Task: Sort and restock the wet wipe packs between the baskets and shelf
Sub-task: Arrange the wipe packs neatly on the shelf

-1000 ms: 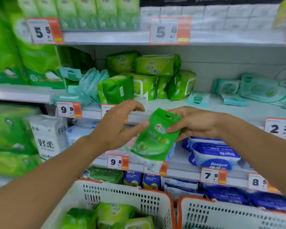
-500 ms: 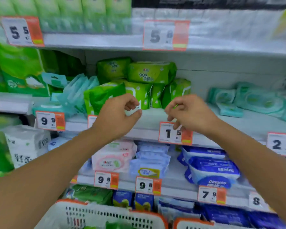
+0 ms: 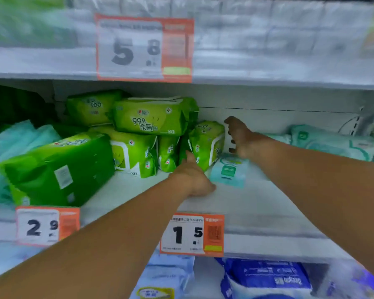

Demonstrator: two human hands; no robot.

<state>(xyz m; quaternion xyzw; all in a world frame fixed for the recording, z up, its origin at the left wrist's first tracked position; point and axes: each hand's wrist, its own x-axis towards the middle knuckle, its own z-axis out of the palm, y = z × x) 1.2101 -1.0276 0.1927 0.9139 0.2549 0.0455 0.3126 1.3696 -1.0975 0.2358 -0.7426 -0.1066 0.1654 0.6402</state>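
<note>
Now both our hands reach deep toward the shelf's [image 3: 257, 212] back edge — left hand [image 3: 194, 178] and right hand [image 3: 239, 137] spread, holding nothing — likely to straighten the soft green plastic wet wipe packs [image 3: 205, 143].

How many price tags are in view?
3: the 5.8 tag on the upper shelf edge, the 2.9 tag lower left, the 1.5 tag lower centre. Arms may hide others.

On the shelf [image 3: 257, 212], stacked wipe packs [image 3: 153, 117] sit left; a flat pack [image 3: 229, 171] lies right of them, between both hands, with more packs [image 3: 333, 141] far right.
</note>
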